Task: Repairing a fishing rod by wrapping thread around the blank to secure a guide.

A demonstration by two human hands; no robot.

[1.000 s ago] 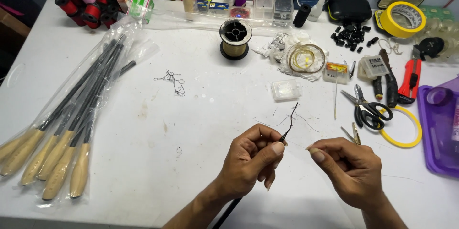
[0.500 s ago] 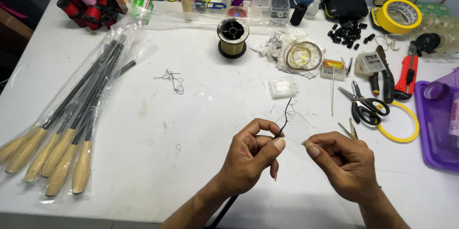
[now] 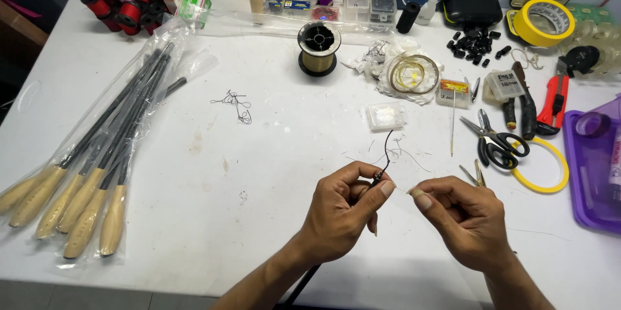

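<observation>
White table (image 3: 259, 219): left hand (image 3: 343, 216) pinches the black rod tip (image 3: 386, 155); right hand (image 3: 462, 219) pinches thin line just beside it. Keeping that line taut seems wise.

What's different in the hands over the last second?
Little. The left hand keeps pinching the thin black rod tip, which now stands more upright than a second ago. The right hand stays pinched on a fine pale line beside it. The scissors and the line spool lie as before.

Both hands, left (image 3: 343, 210) and right (image 3: 462, 219), pinch fingertips together, nearly touching.
</observation>
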